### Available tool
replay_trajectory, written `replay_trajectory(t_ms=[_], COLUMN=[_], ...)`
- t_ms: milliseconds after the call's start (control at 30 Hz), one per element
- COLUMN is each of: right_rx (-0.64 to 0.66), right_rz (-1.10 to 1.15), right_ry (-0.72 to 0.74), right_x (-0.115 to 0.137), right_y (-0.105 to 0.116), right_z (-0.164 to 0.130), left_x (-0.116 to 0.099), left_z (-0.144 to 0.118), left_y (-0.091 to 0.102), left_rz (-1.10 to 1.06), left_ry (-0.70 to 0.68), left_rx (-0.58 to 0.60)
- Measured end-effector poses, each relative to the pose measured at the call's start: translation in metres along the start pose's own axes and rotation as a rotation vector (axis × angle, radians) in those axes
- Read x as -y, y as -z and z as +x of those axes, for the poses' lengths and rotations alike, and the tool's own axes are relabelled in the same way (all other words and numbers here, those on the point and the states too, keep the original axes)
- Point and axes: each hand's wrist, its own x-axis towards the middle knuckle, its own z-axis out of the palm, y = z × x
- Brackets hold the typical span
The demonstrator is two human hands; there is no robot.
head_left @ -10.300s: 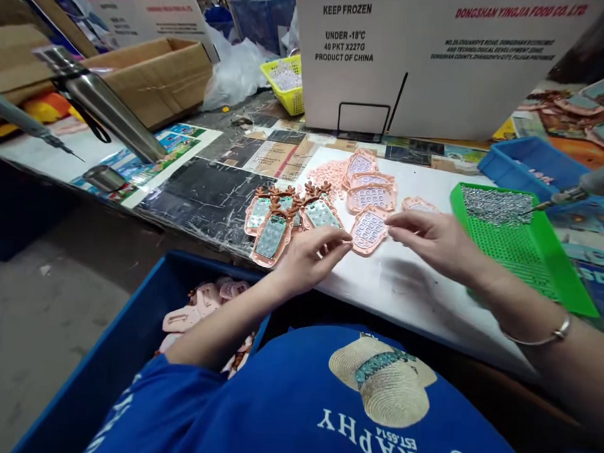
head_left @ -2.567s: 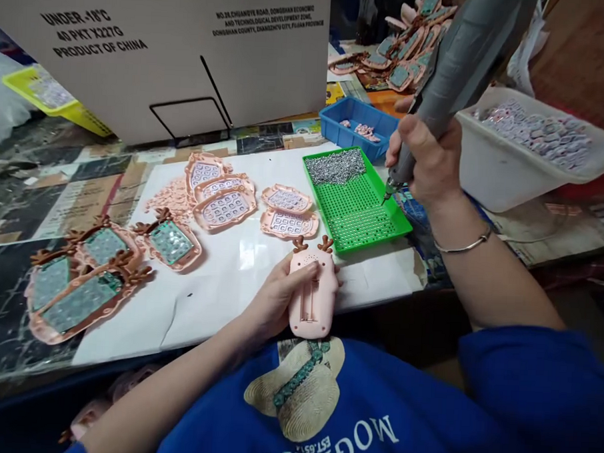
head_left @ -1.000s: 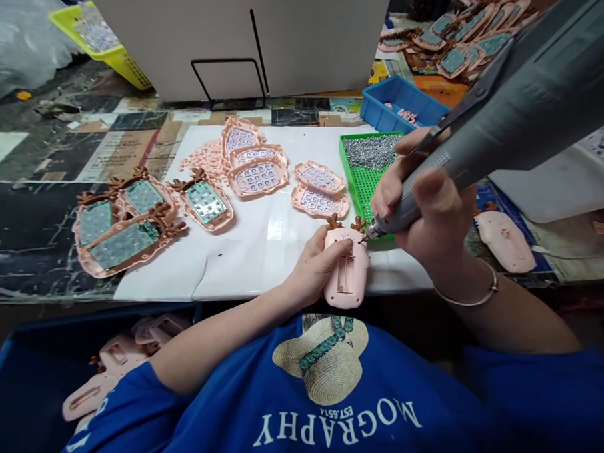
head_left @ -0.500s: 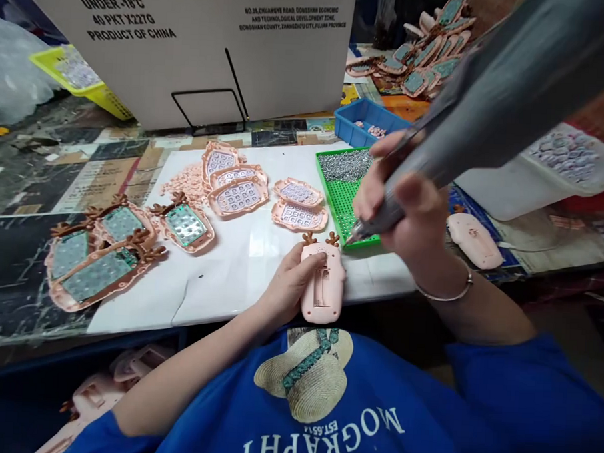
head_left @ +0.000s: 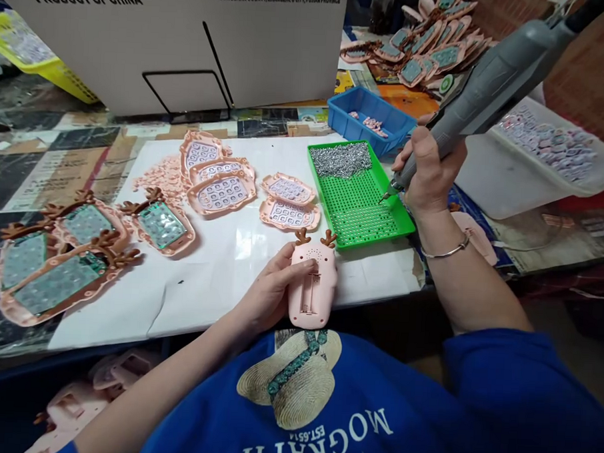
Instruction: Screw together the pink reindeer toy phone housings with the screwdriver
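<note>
Over green tray (head_left: pixel 382 225), right hand (head_left: pixel 429 175) gripping screwdriver (head_left: pixel 481 84)

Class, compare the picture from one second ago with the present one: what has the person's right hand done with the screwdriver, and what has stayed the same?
The right hand has carried the screwdriver away from the pink toy, back and to the right; its tip now sits over the green tray. Nothing was let go. The left hand still holds the toy, back side up, at the table edge.
</note>
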Motion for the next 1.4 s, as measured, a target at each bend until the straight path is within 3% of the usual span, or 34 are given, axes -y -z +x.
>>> replay_trajectory(t_ms=[233, 333, 533, 700, 800, 900, 1267, 1400], right_rx=[-0.152, -0.171, -0.183, 0.025, 0.116, 0.185, 0.225, 0.284], right_rz=[0.304, 0.365, 0.491, 0.626, 0.691, 0.756, 0.726, 0.731], right_ry=[0.119, 0.16, 0.252, 0.202, 0.163, 0.146, 0.143, 0.051], right_x=[-0.011, -0.005, 0.049, 0.106, 0.124, 0.126, 0.109, 0.107], right_y=[-0.01, -0.013, -0.022, -0.041, -0.053, -0.064, -0.073, -0.076], right_z=[0.006, 0.01, -0.002, -0.046, -0.07, -0.082, -0.086, -0.089], left_x=[0.0, 0.001, 0.007, 0.011, 0.012, 0.012, 0.011, 0.012], left_z=[-0.001, -0.001, 0.001, 0.004, 0.005, 0.005, 0.003, 0.003], left_y=[0.0, 0.002, 0.003, 0.004, 0.005, 0.006, 0.006, 0.006], left_rz=[0.019, 0.045, 0.087, 0.068, 0.042, 0.026, 0.063, 0.078], left_ry=[0.009, -0.001, -0.033, -0.063, -0.071, -0.083, -0.104, -0.105], left_rx=[0.004, 0.04, 0.088, 0.106, 0.117, 0.123, 0.144, 0.136])
